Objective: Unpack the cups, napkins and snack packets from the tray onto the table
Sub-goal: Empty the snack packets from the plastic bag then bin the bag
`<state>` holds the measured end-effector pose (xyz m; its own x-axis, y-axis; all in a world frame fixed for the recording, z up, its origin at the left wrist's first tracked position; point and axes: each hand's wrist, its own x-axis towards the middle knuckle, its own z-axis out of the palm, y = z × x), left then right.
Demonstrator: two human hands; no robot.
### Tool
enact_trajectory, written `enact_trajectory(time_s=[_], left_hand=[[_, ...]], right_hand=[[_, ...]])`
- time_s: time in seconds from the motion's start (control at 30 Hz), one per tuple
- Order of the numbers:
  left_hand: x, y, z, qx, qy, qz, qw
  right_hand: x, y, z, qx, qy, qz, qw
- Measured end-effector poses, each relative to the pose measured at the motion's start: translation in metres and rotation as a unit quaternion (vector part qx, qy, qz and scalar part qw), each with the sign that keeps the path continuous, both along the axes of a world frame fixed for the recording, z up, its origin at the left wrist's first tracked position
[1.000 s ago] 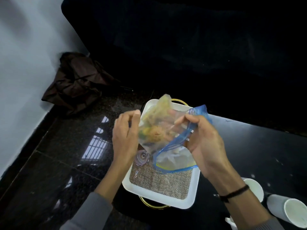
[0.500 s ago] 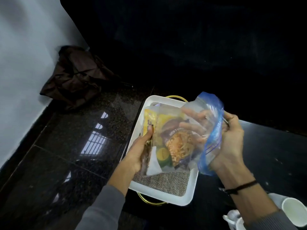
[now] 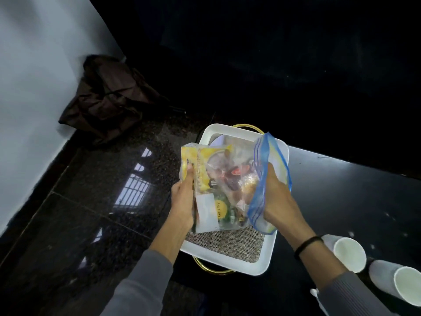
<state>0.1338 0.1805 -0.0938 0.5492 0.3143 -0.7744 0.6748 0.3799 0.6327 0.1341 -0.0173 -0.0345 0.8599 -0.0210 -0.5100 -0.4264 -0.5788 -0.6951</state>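
A clear zip bag [image 3: 230, 179] with a blue seal holds several snack packets, one yellow. I hold it above the white tray [image 3: 264, 263]. My left hand [image 3: 184, 201] grips the bag's closed bottom end with the yellow packet. My right hand [image 3: 275, 197] is at the blue mouth of the bag, fingers reaching inside it. The tray has a woven brown liner and gold handles and stands on the dark table. Two white paper cups [image 3: 348, 254] [image 3: 403, 286] lie on their sides on the table at the lower right.
A brown cloth bag [image 3: 104, 96] slumps against the white wall at the upper left. Glossy dark floor tiles [image 3: 91, 201] lie to the left of the table. Something white [image 3: 315, 293] peeks out under my right sleeve.
I turned the zip bag so the packets face me. My left hand shifted from the bag's side to its bottom end. My right hand moved into the blue opening.
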Motion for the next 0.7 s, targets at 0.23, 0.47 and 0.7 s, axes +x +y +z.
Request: enact_trajectory(time_s=[0.23, 0.47, 0.7], left_hand=[[-0.016, 0.024, -0.014, 0.096, 0.013, 0.015, 0.995], [-0.022, 0.038, -0.011, 0.133, 0.000, -0.034, 0.991], [-0.031, 0.053, -0.010, 0.122, -0.028, -0.058, 0.990]], right_hand=[[-0.006, -0.006, 0.010, -0.021, -0.060, -0.029, 0.998], [-0.014, -0.021, 0.013, -0.008, -0.211, -0.183, 0.960], [0.004, -0.037, -0.017, -0.244, -0.291, -0.180, 0.907]])
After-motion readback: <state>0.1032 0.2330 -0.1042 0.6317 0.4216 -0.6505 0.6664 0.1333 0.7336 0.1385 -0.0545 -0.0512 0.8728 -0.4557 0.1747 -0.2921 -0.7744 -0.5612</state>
